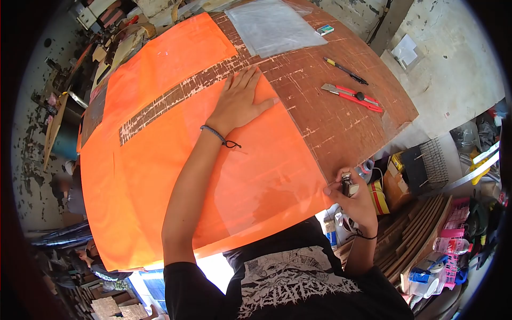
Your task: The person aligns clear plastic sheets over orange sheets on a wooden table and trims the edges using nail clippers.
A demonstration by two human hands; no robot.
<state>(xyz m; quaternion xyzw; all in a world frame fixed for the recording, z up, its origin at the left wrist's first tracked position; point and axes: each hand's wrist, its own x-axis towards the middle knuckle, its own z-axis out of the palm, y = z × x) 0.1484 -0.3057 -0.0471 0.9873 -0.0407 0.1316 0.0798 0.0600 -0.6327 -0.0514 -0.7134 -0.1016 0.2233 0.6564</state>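
Observation:
My left hand lies flat with fingers spread on a large orange sheet, near its far right corner. A transparent plastic sheet covers the right part of the orange one. At the near right corner, my right hand is closed around a small metal stapler, its thumb by the sheet's edge. Part of the stapler is hidden by the fingers. Right of the sheets, a red box cutter and a black and yellow pen rest on the worn brown tabletop.
Folded orange material and a stack of clear plastic sheets lie farther back, with a small green-and-white box beside the stack. Below the right edge are wooden strips and a wire basket. Another person is at the left.

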